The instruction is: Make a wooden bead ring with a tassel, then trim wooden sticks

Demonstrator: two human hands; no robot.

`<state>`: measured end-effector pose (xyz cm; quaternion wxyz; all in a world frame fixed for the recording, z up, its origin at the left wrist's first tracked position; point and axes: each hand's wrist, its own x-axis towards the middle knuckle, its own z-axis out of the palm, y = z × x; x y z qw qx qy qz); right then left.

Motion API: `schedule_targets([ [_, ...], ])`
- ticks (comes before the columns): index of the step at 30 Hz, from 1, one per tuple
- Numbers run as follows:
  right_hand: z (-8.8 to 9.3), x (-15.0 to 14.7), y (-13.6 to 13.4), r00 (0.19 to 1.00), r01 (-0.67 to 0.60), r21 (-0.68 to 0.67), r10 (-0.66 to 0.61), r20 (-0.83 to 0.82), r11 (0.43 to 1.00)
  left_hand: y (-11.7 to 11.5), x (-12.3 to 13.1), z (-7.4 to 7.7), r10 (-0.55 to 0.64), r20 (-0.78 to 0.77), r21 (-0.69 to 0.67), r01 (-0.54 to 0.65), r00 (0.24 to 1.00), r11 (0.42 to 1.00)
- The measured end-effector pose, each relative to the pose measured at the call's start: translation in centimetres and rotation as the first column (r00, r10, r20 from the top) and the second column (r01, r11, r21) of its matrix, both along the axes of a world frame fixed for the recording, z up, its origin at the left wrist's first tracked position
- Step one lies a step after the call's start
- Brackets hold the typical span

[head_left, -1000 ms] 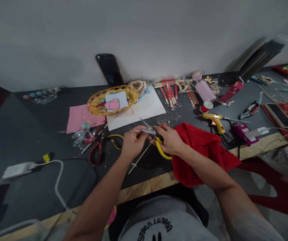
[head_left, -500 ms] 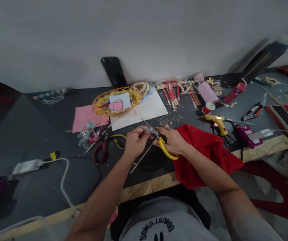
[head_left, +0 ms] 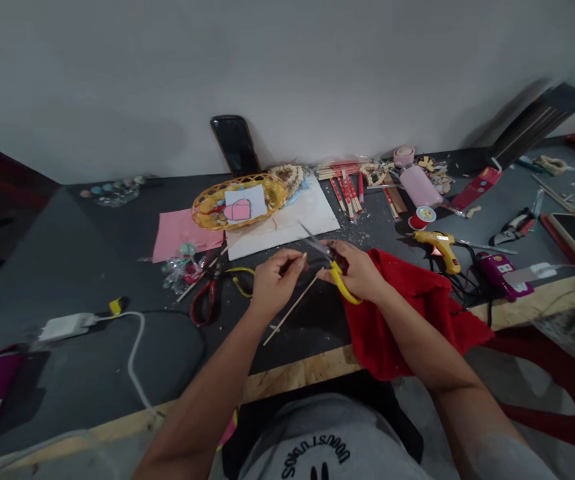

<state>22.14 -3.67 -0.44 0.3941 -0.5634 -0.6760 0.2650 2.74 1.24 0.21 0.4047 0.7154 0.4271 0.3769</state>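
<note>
My right hand (head_left: 353,272) is closed around yellow-handled scissors (head_left: 339,281), whose blades point up and to the left. Opposite it, my left hand (head_left: 278,279) pinches a small pale piece (head_left: 304,257) between thumb and fingertips; most of it is hidden. Below and between the hands, a thin wooden stick (head_left: 293,309) lies slanted over the dark table, its upper end near my right fingers. A red cloth (head_left: 402,307) is spread under and beside my right wrist, hanging over the table's front edge.
A yellow woven basket (head_left: 202,223) stands on white board and pink sheet (head_left: 167,237). Red-handled pliers (head_left: 203,303) lie left. To the right are a yellow glue gun (head_left: 442,248), red thread spool (head_left: 421,219), purple power strip (head_left: 502,275) and wrapped chopsticks (head_left: 350,193). A phone (head_left: 236,145) leans against the wall.
The scissors have come away from my left fingertips, and my hands are farther apart. The whole view has shifted slightly, so the table's things appear farther right.
</note>
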Motion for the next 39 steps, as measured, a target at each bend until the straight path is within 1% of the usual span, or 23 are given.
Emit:
schedule_targets([
  [1, 0.0, -0.1, 0.0, 0.988, 0.025, -0.042, -0.031, -0.153, 0.999, -0.1, 0.1, -0.1, -0.004, -0.052, 0.048, 0.006, 0.999, 0.999],
  [2, 0.1, -0.1, 0.0, 0.953, 0.027, -0.086, -0.052, -0.299, 0.996, -0.3, 0.1, -0.1, -0.009, -0.108, 0.096, 0.020, 0.994, 0.995],
  [4, 0.3, -0.4, -0.1, 0.850, -0.026, -0.152, -0.058, -0.523, 0.988, -0.5, 0.3, -0.1, -0.021, -0.209, 0.179, 0.059, 0.978, 0.982],
  [6, 0.6, -0.8, -0.1, 0.760, -0.099, -0.194, -0.051, -0.648, 0.976, -0.7, 0.5, -0.1, -0.038, -0.264, 0.242, 0.104, 0.964, 0.965],
  [8, 0.6, -1.1, -0.2, 0.702, -0.143, -0.231, -0.066, -0.709, 0.962, -0.8, 0.6, 0.0, -0.056, -0.284, 0.287, 0.141, 0.957, 0.947],
  [11, 0.3, -1.3, -0.2, 0.662, -0.156, -0.261, -0.096, -0.743, 0.953, -1.0, 0.8, 0.1, -0.059, -0.283, 0.335, 0.156, 0.957, 0.929],
  [14, -0.3, -1.2, -0.2, 0.638, -0.185, -0.248, -0.076, -0.767, 0.951, -1.1, 0.8, -0.1, -0.055, -0.266, 0.345, 0.148, 0.962, 0.927],
  [16, -0.5, -1.2, -0.1, 0.622, -0.200, -0.227, -0.056, -0.781, 0.953, -1.2, 0.8, -0.2, -0.074, -0.239, 0.317, 0.150, 0.968, 0.937],
  [19, -0.4, -1.2, -0.1, 0.596, -0.211, -0.199, -0.035, -0.803, 0.957, -1.3, 0.8, -0.2, -0.112, -0.169, 0.221, 0.148, 0.979, 0.964],
  [23, 0.0, -1.4, -0.2, 0.544, -0.253, -0.199, -0.031, -0.839, 0.947, -1.5, 0.8, 0.4, -0.108, -0.041, 0.114, 0.112, 0.993, 0.987],
  [26, 0.1, -1.6, -0.2, 0.500, -0.274, -0.210, -0.048, -0.865, 0.938, -1.6, 0.8, 1.0, -0.107, 0.025, 0.091, 0.105, 0.994, 0.990],
  [28, -0.2, -1.7, -0.2, 0.485, -0.273, -0.218, -0.061, -0.873, 0.937, -1.5, 0.8, 1.2, -0.127, 0.036, 0.113, 0.122, 0.991, 0.986],
  [32, -0.8, -1.8, -0.1, 0.474, -0.288, -0.232, -0.072, -0.877, 0.929, -1.3, 0.8, 1.3, -0.166, 0.035, 0.180, 0.157, 0.986, 0.971],
  [36, -0.8, -2.0, -0.2, 0.482, -0.280, -0.226, -0.067, -0.874, 0.933, -1.1, 0.7, 1.1, -0.172, 0.015, 0.177, 0.167, 0.985, 0.970],
  [38, -0.5, -2.0, -0.2, 0.505, -0.256, -0.233, -0.076, -0.860, 0.938, -1.0, 0.3, 1.2, -0.136, 0.010, 0.148, 0.133, 0.991, 0.980],
  [39, -0.3, -1.9, -0.2, 0.523, -0.235, -0.235, -0.081, -0.848, 0.943, -0.9, 0.0, 1.4, -0.097, 0.014, 0.123, 0.095, 0.995, 0.988],
])
